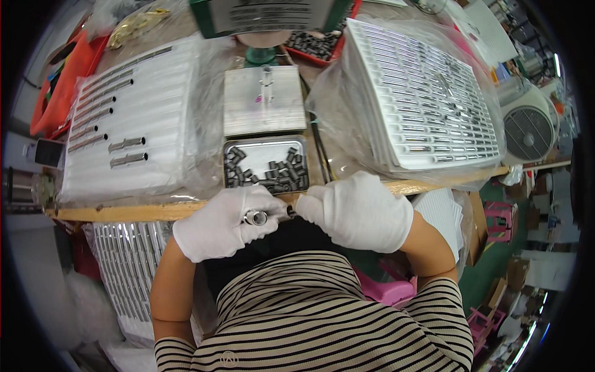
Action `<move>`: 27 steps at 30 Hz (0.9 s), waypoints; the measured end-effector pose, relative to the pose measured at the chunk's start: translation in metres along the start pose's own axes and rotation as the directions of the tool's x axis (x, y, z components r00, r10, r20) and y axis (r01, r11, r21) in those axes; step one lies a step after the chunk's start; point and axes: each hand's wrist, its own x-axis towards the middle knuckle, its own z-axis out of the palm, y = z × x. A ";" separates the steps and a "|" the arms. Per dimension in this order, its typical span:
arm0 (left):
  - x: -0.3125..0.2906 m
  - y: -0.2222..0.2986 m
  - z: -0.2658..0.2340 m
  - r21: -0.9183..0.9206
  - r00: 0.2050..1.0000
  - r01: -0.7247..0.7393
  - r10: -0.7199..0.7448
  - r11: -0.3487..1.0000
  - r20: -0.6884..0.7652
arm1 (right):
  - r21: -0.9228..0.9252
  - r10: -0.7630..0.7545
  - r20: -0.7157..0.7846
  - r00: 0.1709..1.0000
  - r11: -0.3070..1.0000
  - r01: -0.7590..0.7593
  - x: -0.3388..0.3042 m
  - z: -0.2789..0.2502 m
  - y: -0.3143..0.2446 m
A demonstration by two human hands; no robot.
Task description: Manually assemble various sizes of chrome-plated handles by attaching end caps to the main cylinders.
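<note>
White gloves cover both my hands, which meet in front of the bench edge. My left hand [230,221] is closed round a shiny metal tube [255,218], its open round end facing up toward me. Close by, my right hand [354,213] is closed in a pinch, with a small dark cylindrical piece [290,212] at its fingertips. Just beyond the hands, a shallow metal tray [255,146] holds many loose dark sleeves [287,172]. Behind that tray lies a flat metal block [238,102] with a small fixture [266,87] on it.
At left, a white foam tray [158,111] carries several metal tubes; at right, another tray [387,158] is full of shiny tubes. A green machine [266,18] overhangs the block. Beyond are a red bin [334,53] of dark parts and a fan [528,130]. The wooden bench edge [142,212] runs across.
</note>
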 end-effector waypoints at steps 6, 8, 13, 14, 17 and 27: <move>0.020 0.006 0.014 -0.104 0.990 0.061 -0.073 0.993 -0.118 | 0.300 0.372 -0.408 0.834 0.917 -0.262 -0.058 -0.017 0.047; 0.027 0.012 0.016 -0.239 0.962 0.017 -0.081 0.971 -0.259 | 0.484 0.809 -0.384 0.446 0.587 -0.649 -0.090 -0.018 0.106; 0.046 0.022 0.025 -0.294 0.965 -0.087 0.006 0.952 -0.264 | 0.072 0.701 -0.662 0.266 0.412 -0.908 -0.126 -0.031 0.251; 0.048 0.025 0.026 -0.307 0.963 -0.071 -0.014 0.949 -0.268 | 0.054 0.776 -0.559 0.292 0.386 -0.921 -0.127 -0.033 0.265; 0.050 0.028 0.026 -0.304 0.938 -0.041 -0.068 0.952 -0.340 | 0.156 0.817 -0.472 0.332 0.448 -0.880 -0.099 -0.036 0.245; 0.038 0.014 0.020 0.426 0.807 -0.173 0.376 0.888 -0.456 | 0.585 0.464 -0.521 0.717 0.805 -0.097 -0.013 -0.001 0.038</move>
